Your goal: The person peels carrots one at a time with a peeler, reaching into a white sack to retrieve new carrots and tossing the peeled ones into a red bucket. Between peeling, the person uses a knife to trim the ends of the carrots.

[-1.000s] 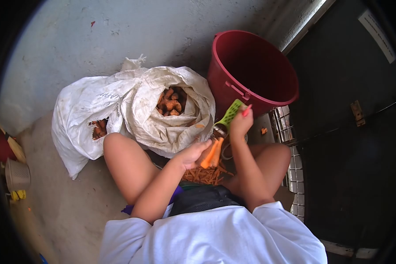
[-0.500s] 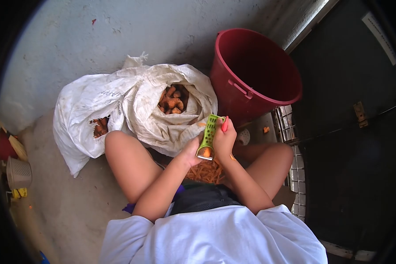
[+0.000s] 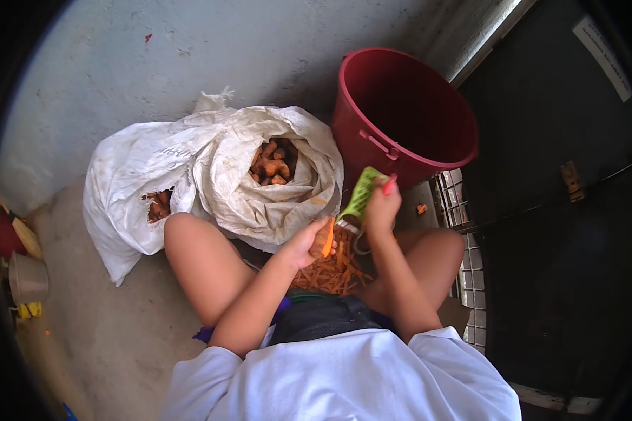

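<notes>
My left hand (image 3: 303, 245) is wrapped round an orange root (image 3: 322, 239), partly brown, with a bright peeled strip showing. In my right hand (image 3: 384, 203) is a green peeler (image 3: 361, 195) with holes along its body and a red part at the grip; its metal end is just right of the root. Under both hands, between my legs, lies a heap of orange peelings (image 3: 330, 272). The root's lower side is hidden by my fingers.
A white sack (image 3: 221, 172) of brown-orange roots (image 3: 270, 167) stands ahead, beside another torn sack (image 3: 130, 189). Behind my right hand is a large red tub (image 3: 358, 119). A dark door (image 3: 555, 231) is at right, a basket (image 3: 29, 278) at far left.
My right hand has moved right and slightly up with the peeler, which is now tilted and off the root. More of the root shows in my left hand.
</notes>
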`<state>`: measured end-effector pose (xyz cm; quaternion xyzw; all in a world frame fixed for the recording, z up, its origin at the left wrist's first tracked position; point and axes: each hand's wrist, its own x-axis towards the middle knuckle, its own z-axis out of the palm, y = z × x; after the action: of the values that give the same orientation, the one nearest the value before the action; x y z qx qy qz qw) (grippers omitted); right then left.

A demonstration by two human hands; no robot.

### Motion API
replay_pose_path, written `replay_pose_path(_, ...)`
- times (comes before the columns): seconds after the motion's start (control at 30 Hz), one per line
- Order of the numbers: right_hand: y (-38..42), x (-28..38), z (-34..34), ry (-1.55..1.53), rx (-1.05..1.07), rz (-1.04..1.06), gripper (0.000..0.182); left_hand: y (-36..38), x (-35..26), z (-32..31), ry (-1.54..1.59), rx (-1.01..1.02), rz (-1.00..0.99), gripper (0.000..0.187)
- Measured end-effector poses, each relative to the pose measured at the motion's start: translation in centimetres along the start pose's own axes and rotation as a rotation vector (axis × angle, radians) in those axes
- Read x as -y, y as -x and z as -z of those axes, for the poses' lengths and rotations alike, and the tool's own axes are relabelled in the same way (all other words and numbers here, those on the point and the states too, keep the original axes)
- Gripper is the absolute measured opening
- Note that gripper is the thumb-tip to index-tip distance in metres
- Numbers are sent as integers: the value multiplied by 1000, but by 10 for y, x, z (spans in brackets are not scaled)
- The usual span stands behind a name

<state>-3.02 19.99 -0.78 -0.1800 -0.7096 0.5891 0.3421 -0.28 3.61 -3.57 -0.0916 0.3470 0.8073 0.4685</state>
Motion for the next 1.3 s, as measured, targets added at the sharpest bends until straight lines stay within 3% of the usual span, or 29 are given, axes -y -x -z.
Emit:
replay_pose_path(0.07, 35, 34, -10, -30, 157, -70, 20, -1, 0, -10, 140, -15, -23, 30)
replay_pose_path(0.13, 53, 39, -18, 31, 160, -112, 17, 5, -4, -24, 254, -72, -19, 29)
replay_pose_path(0.27, 45, 17, -16, 285, 118, -13, 15, -5, 7, 9, 21, 122, 31, 31)
replay_pose_path(0.37, -1, -25, -3, 212, -153, 16, 15, 11, -2, -10, -28, 148, 107, 33)
replay_pose_path(0.43, -19, -12, 7, 202, -229, -176, 16, 12, 0, -14, -18, 145, 102, 34)
replay_pose_path(0.57, 15, 25, -4, -30, 45, -156, 18, 2, -1, -6, 84, 2, 44, 32)
replay_pose_path(0.63, 43, 22, -14, 52, 157, -55, 17, -3, 0, -7, 188, -39, 32, 28)
replay_pose_path(0.7, 61, 29, -19, 110, 168, -104, 16, 0, -2, -18, 301, -141, 1, 27)
replay_pose_path(0.9, 32, 0, -12, 297, 15, -6, 16, 1, 2, 0, -135, 88, 9, 34)
replay_pose_path(0.97, -1, -29, -1, 310, -240, -19, 17, 15, -6, -13, -266, 123, 42, 36)
replay_pose_path(1.03, -21, -31, 14, 238, -288, -229, 18, 20, -8, -16, -166, 66, 57, 38)
replay_pose_path(1.13, -2, -16, 10, 80, -91, -188, 18, 12, -7, -10, -65, -50, -14, 35)
replay_pose_path(1.23, 39, 12, -5, 46, 128, -122, 19, -3, 3, 3, 52, 48, -5, 33)
replay_pose_path(1.3, 59, 23, -15, -1, 140, -206, 19, 1, 2, -10, 88, -27, 4, 32)
